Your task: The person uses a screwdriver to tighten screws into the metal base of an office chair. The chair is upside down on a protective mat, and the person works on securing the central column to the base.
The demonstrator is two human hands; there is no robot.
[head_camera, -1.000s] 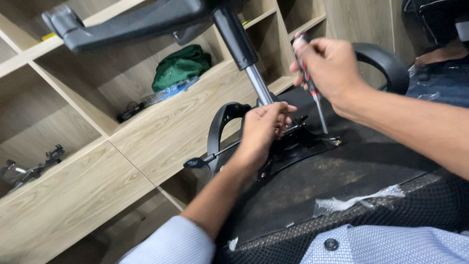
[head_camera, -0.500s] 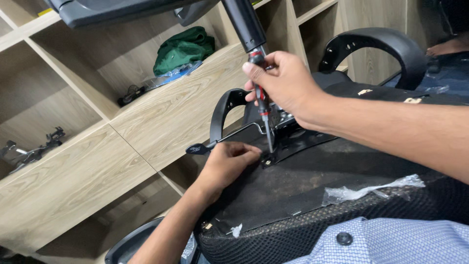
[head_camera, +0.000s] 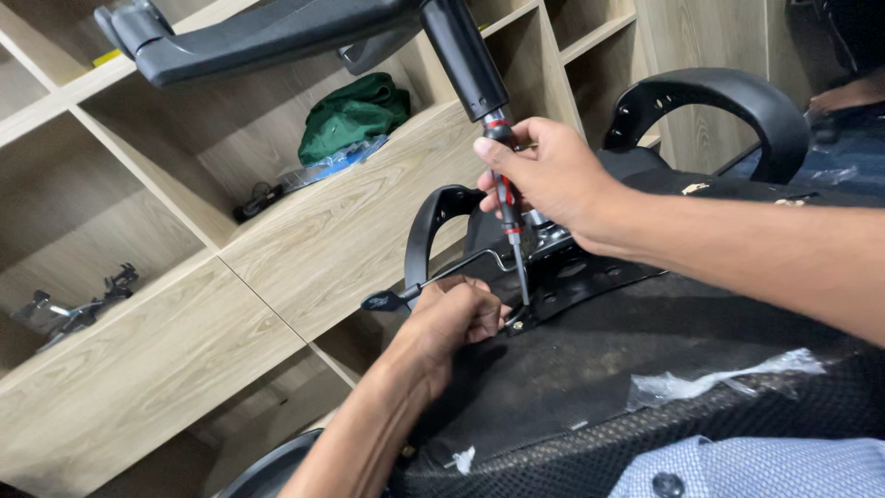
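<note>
My right hand grips a screwdriver with a red and black handle, held upright with its tip down at the black metal plate on the underside of an upturned office chair seat. My left hand rests on the seat's edge with its fingers pinched at the screwdriver's tip; whatever it holds there is hidden. A thin black lever sticks out to the left just above that hand. The chair's gas column rises behind my right hand.
Wooden shelves fill the left side. A green cloth bundle and small dark parts lie on them. A chair base leg reaches across the top. Black armrests curve up to the right. Torn clear plastic clings to the seat.
My right hand has brought the screwdriver down from the right to the plate. My left hand slid down to the seat's edge at the tip. The view has shifted.
</note>
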